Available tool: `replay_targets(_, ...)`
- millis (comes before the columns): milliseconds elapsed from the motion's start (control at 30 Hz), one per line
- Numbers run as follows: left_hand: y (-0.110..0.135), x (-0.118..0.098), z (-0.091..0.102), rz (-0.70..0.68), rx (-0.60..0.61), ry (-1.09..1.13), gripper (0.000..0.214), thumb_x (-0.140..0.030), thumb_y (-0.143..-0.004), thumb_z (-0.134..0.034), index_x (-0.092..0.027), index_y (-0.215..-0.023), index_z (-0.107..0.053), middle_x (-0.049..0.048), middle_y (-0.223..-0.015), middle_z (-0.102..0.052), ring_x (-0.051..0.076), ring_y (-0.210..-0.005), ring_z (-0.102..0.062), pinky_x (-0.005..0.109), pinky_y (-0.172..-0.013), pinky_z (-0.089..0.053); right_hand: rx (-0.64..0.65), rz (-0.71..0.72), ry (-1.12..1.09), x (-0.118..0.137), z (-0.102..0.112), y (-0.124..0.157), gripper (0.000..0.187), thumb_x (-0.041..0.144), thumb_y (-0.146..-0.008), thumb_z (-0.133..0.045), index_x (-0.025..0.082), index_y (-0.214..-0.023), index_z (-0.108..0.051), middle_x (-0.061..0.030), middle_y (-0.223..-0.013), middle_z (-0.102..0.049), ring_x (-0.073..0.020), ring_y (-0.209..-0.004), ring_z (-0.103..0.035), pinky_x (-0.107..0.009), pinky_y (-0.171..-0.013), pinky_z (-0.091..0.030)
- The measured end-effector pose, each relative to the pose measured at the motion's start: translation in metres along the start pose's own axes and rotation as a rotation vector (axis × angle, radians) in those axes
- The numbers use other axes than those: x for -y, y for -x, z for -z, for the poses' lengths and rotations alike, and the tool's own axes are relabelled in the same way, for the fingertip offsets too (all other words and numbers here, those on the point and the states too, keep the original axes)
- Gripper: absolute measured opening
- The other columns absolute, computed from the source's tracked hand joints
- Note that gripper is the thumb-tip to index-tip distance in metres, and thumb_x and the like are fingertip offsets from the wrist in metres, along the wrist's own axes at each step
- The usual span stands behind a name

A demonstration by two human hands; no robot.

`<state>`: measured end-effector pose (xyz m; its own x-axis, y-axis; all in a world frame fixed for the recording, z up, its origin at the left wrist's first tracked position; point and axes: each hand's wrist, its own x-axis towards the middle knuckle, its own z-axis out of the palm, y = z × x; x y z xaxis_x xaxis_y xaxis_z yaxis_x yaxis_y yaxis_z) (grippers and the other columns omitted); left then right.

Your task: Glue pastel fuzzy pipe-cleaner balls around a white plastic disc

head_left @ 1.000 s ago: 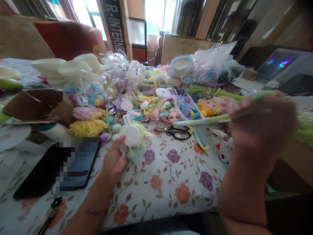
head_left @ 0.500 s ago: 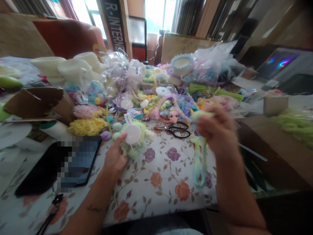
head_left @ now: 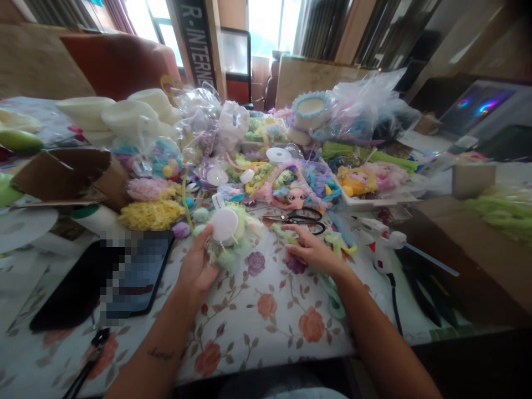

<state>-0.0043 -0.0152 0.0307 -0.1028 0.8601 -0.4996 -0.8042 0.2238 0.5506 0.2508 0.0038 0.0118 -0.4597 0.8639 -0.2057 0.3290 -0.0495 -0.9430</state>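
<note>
My left hand (head_left: pixel 195 266) grips a fluffy green-and-yellow craft piece with a round white disc (head_left: pixel 225 225) on its front, held just above the floral tablecloth (head_left: pixel 266 310). My right hand (head_left: pixel 310 249) lies low on the cloth, fingers curled on a fuzzy green pipe-cleaner strand (head_left: pixel 332 288) that trails under the wrist toward me. Black-handled scissors (head_left: pixel 301 220) lie just beyond the right hand's fingers.
A dark phone or tablet (head_left: pixel 124 274) lies at the left. A white glue gun (head_left: pixel 380 244) with a black cord sits to the right. Doll heads (head_left: pixel 296 195), pom-poms, yarn, plastic bags and a cardboard box (head_left: pixel 62 174) crowd the back of the table.
My right hand has come down from high at the right, carrying the green strand, to the cloth near the scissors. The left hand has kept hold of the fluffy piece.
</note>
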Motion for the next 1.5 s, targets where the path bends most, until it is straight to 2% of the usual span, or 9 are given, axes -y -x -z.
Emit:
replay_targets(167,0.003,0.002,-0.001,-0.019,-0.034,-0.008,0.038,-0.006,-0.081,-0.063,-0.016,-0.118,-0.064,0.0028,-0.071,-0.074,0.016,-0.057,-0.070,0.019,-0.051,-0.057,-0.007,0.004,-0.049,0.007,0.002,-0.002,0.044,0.038,-0.091,-0.056,0.016,-0.129,-0.055,0.0031,-0.061,-0.059,-0.0076,-0.046,-0.035,-0.021,-0.044,-0.028)
replay_targets(333,0.005,0.002,-0.002,-0.024,-0.030,0.002,0.039,-0.002,-0.079,-0.063,-0.019,-0.114,-0.065,0.0006,-0.062,-0.071,0.014,-0.049,-0.066,0.015,-0.043,-0.052,0.030,0.044,-0.036,0.028,0.001,0.006,0.071,0.034,-0.095,-0.050,0.019,-0.155,-0.014,0.0042,-0.063,-0.062,-0.0088,-0.047,-0.037,-0.021,-0.047,-0.031)
replay_targets(633,0.007,-0.005,-0.002,-0.008,-0.010,0.024,0.029,-0.010,-0.089,-0.048,-0.009,-0.112,-0.064,0.0051,-0.065,-0.072,0.017,-0.053,-0.069,0.022,-0.054,-0.059,-0.129,0.135,0.189,0.059,0.033,-0.002,0.078,0.028,-0.093,-0.047,0.015,-0.157,-0.003,0.0067,-0.058,-0.059,-0.0099,-0.048,-0.041,-0.021,-0.049,-0.034)
replay_targets(733,0.015,-0.006,0.005,0.060,0.037,-0.011,0.035,-0.010,-0.082,-0.051,-0.011,-0.114,-0.064,0.0061,-0.064,-0.072,0.022,-0.059,-0.072,0.025,-0.052,-0.059,0.114,0.120,0.305,0.070,0.027,-0.006,0.062,0.027,-0.092,-0.050,0.014,-0.150,-0.033,0.0049,-0.059,-0.059,-0.0106,-0.054,-0.050,-0.021,-0.054,-0.039)
replay_targets(867,0.019,-0.005,0.024,0.191,0.193,-0.186,0.062,-0.001,-0.053,-0.071,-0.014,-0.113,-0.065,0.0047,-0.063,-0.071,0.029,-0.064,-0.073,0.023,-0.041,-0.052,0.591,0.141,0.238,0.067,0.003,-0.010,0.024,0.025,-0.092,-0.051,0.017,-0.106,-0.068,0.0030,-0.062,-0.057,-0.0101,-0.056,-0.054,-0.021,-0.056,-0.044)
replay_targets(1000,0.013,-0.003,0.036,0.341,0.549,-0.400,0.083,0.012,-0.030,-0.076,-0.015,-0.109,-0.071,0.0064,-0.069,-0.072,0.032,-0.067,-0.072,0.026,-0.047,-0.053,0.696,0.153,0.113,0.063,-0.011,-0.014,0.020,0.021,-0.088,-0.053,0.018,-0.071,-0.063,0.0018,-0.061,-0.058,-0.0113,-0.061,-0.057,-0.023,-0.062,-0.047)
replay_targets(1133,0.011,-0.004,0.036,0.390,0.608,-0.523,0.070,0.013,-0.033,-0.076,-0.018,-0.095,-0.076,0.0040,-0.067,-0.071,0.031,-0.068,-0.071,0.030,-0.054,-0.055,0.782,0.123,0.018,0.065,-0.013,-0.015,0.012,0.015,-0.084,-0.050,0.017,-0.075,-0.058,0.0047,-0.058,-0.054,-0.0081,-0.054,-0.051,-0.020,-0.055,-0.043)
replay_targets(1333,0.015,-0.008,0.033,0.393,0.603,-0.558,0.057,0.016,-0.033,-0.074,-0.017,-0.079,-0.077,0.0049,-0.071,-0.073,0.027,-0.064,-0.070,0.030,-0.056,-0.056,0.708,0.116,-0.034,0.059,-0.009,-0.012,0.012,0.025,-0.089,-0.054,0.016,-0.093,-0.062,0.0058,-0.059,-0.053,-0.0080,-0.054,-0.052,-0.020,-0.054,-0.041)
replay_targets(1500,0.013,-0.010,0.031,0.378,0.475,-0.491,0.060,0.014,-0.036,-0.076,-0.016,-0.088,-0.077,0.0063,-0.073,-0.074,0.026,-0.061,-0.070,0.025,-0.049,-0.053,0.374,0.130,0.104,0.052,0.031,-0.003,0.034,0.041,-0.088,-0.061,0.017,-0.110,-0.068,0.0071,-0.055,-0.046,-0.0072,-0.047,-0.039,-0.020,-0.046,-0.030)
